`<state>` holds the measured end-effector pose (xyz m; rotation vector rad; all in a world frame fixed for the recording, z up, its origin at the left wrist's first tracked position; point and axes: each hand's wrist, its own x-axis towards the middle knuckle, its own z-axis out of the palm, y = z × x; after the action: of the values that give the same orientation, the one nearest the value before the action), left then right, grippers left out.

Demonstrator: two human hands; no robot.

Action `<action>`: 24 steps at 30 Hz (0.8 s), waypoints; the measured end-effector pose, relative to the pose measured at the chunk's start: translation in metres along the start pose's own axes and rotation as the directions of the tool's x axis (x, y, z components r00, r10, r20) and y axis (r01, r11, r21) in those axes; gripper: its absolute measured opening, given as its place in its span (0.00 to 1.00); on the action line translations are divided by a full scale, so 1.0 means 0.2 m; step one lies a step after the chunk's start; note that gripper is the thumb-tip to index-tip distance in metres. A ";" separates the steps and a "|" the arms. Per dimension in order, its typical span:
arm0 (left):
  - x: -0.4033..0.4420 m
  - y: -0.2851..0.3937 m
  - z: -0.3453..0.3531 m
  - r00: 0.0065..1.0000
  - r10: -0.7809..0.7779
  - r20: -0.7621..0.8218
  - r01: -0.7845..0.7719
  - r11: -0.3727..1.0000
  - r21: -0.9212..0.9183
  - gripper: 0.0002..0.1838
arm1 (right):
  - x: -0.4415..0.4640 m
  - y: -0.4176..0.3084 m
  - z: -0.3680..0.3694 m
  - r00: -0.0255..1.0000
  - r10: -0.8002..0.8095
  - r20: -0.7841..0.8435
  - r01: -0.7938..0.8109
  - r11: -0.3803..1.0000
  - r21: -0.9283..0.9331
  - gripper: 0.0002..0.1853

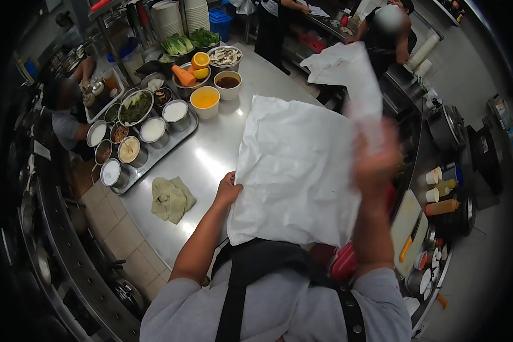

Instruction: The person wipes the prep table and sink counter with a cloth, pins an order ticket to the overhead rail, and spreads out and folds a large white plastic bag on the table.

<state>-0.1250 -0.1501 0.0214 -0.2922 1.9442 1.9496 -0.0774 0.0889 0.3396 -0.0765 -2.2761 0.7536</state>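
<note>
A large white crinkled sheet, paper or thin cloth, spreads in front of my chest over the near end of the steel table. My left hand is closed on its left edge. On the other side, my right hand is raised and smeared by motion. A loose white cloth-like piece streams up from it, seemingly gripped in the fingers; whether it joins the large sheet I cannot tell. A crumpled pale green cloth lies on the table left of my left hand.
A metal tray of ingredient cups stands at the left, near orange liquid and sliced mushrooms. On the right counter are a cutting board, a yellow-handled knife and sauce bottles. Other people work around the table.
</note>
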 end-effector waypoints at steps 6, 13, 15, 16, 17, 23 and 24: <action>0.05 -0.02 -0.02 0.994 -0.087 0.058 0.100 0.956 -0.275 0.20 | -0.76 0.12 0.63 0.666 -0.237 0.707 0.110 0.969 0.222 0.16; 0.05 0.04 -0.05 0.966 -0.189 0.176 0.247 0.873 -0.421 0.27 | -0.96 0.22 0.80 0.496 -0.289 0.819 0.094 0.955 0.280 0.14; 0.01 0.13 -0.04 0.973 -0.167 0.159 0.198 0.958 -0.205 0.30 | -0.97 0.21 0.80 0.478 -0.312 0.821 0.083 0.947 0.311 0.14; 0.00 0.16 -0.04 0.977 -0.152 0.152 0.167 0.982 -0.093 0.31 | -0.98 0.21 0.81 0.456 -0.308 0.835 0.075 0.948 0.309 0.14; 0.02 0.17 -0.05 0.982 -0.143 0.122 0.144 0.990 0.003 0.32 | -0.99 0.21 0.82 0.434 -0.306 0.847 0.069 0.949 0.307 0.15; 0.21 0.21 -0.01 0.990 0.038 -0.139 0.014 0.935 0.355 0.41 | -1.00 0.19 0.85 0.252 -0.277 0.927 -0.015 0.957 0.290 0.28; 0.23 0.24 0.01 0.995 -0.005 -0.102 0.041 0.935 0.351 0.41 | -1.00 0.19 0.85 0.216 -0.280 0.935 -0.021 0.956 0.291 0.31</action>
<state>-0.1863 -0.1426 0.0465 -0.3149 2.2963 1.5552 -0.0487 -0.0162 0.0979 1.0357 -3.2634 1.1991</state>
